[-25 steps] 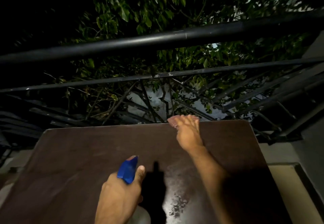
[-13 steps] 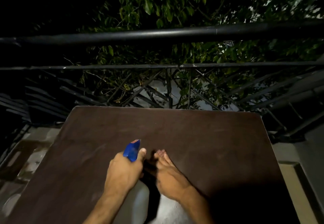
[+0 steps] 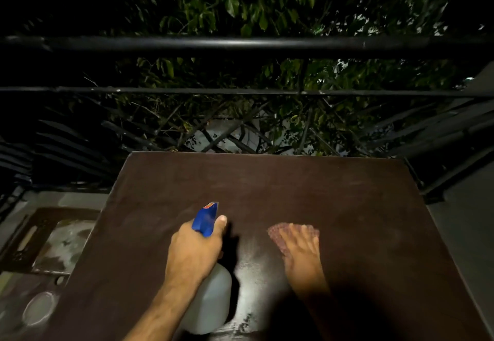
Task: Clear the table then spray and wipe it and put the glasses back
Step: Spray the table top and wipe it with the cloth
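A dark brown table fills the lower half of the head view, with a wet sheen near its front middle. My left hand grips the neck of a translucent white spray bottle with a blue nozzle that points away from me. My right hand lies flat, fingers spread, pressing a reddish cloth onto the tabletop to the right of the bottle. No glasses are in view.
A black metal railing runs across behind the table's far edge, with tree leaves beyond it. On the floor at the left lie a dark patterned tile and a round drain cover. A low ledge borders the right side.
My right hand with the cloth pulled back from the far edge to beside the bottle, then slid right. The left hand stayed on the spray bottle.
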A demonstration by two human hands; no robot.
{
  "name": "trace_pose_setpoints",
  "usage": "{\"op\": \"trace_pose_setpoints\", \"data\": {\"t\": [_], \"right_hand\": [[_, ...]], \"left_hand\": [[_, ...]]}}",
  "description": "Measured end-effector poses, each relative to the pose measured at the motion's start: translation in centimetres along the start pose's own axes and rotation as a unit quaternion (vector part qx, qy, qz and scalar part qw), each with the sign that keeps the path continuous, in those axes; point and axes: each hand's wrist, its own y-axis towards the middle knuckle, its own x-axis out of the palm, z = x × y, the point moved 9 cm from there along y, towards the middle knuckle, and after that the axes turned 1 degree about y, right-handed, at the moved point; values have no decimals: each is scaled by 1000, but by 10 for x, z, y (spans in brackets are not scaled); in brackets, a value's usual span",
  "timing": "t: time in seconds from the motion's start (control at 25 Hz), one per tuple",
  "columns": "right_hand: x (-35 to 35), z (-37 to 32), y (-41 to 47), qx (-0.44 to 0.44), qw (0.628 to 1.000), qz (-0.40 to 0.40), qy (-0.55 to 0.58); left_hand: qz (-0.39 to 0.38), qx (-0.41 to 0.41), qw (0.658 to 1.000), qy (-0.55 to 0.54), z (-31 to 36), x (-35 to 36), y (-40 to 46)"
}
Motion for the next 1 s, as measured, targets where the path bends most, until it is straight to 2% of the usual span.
{"op": "trace_pose_setpoints", "data": {"t": [0.08, 0.16, 0.2, 0.24, 0.28, 0.36, 0.48, 0.56, 0.64, 0.68, 0.76, 0.8, 0.88, 0.92, 1.0], "right_hand": [[43, -60, -29, -79, 995, -57, -23], [63, -108, -47, -154, 987, -26, -41], [72, -116, -48, -165, 985, -39, -41], [78, -115, -41, -155, 984, -78, -45], [77, -112, -29, -137, 986, -83, -52], [69, -100, 7, -70, 994, -63, -48], [46, -119, 64, 26, 999, 19, -5], [52, -154, 89, 40, 999, 21, -2], [80, -216, 94, -51, 998, -10, 20], [102, -252, 84, -125, 991, -51, 22], [153, -317, 44, -255, 955, -149, 0], [167, -337, 32, -284, 945, -160, -6], [174, -356, 41, -303, 937, -173, 28], [167, -360, 63, -295, 944, -144, 47], [157, -350, 118, -241, 965, -102, 15]], "left_hand": [[-9, 5, 1000, 2, -11, -16, 10], [-23, 4, 1000, 11, -26, -29, 21], [-28, 3, 999, 23, -35, -34, 25], [-29, 1, 999, 37, -45, -41, 30], [-23, -6, 998, 52, -58, -50, 35], [-6, -26, 998, 64, -86, -71, 44], [9, -52, 997, 59, -119, -101, 53], [19, -61, 997, 49, -131, -116, 55], [32, -72, 996, 33, -142, -132, 60], [39, -76, 996, 29, -146, -138, 64], [49, -83, 995, 22, -155, -151, 70], [49, -85, 995, 18, -159, -156, 74], [47, -91, 995, 7, -166, -163, 77], [47, -96, 994, 3, -171, -167, 79], [47, -109, 993, -1, -180, -172, 79]]}}
